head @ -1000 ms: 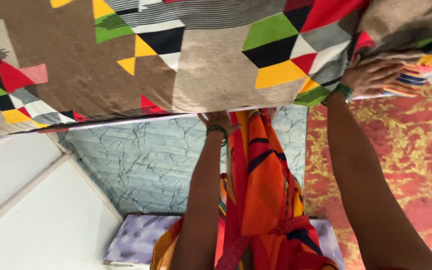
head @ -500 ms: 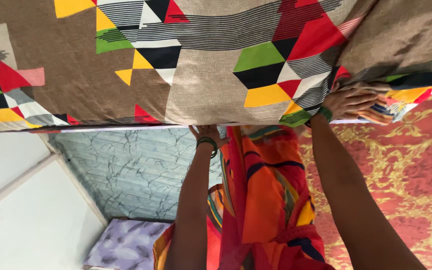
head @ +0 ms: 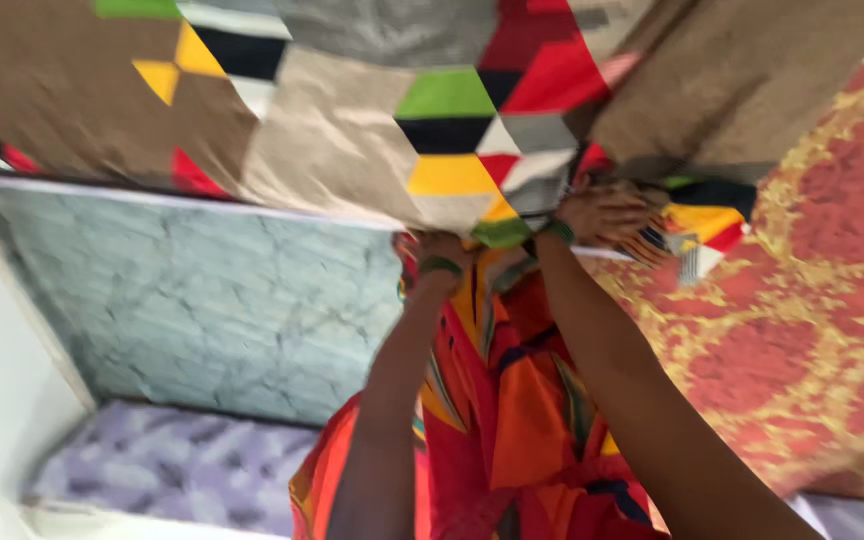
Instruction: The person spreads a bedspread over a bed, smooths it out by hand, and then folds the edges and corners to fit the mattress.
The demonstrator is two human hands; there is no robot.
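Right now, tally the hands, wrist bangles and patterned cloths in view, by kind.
Hands: 2, left hand and right hand
Green bangles: 2, one per wrist
Patterned cloths: 2, geometric bedsheet and red-gold cloth
Total: 6

Left hand (head: 439, 248) mostly hidden under the blurred patterned sheet (head: 352, 150).
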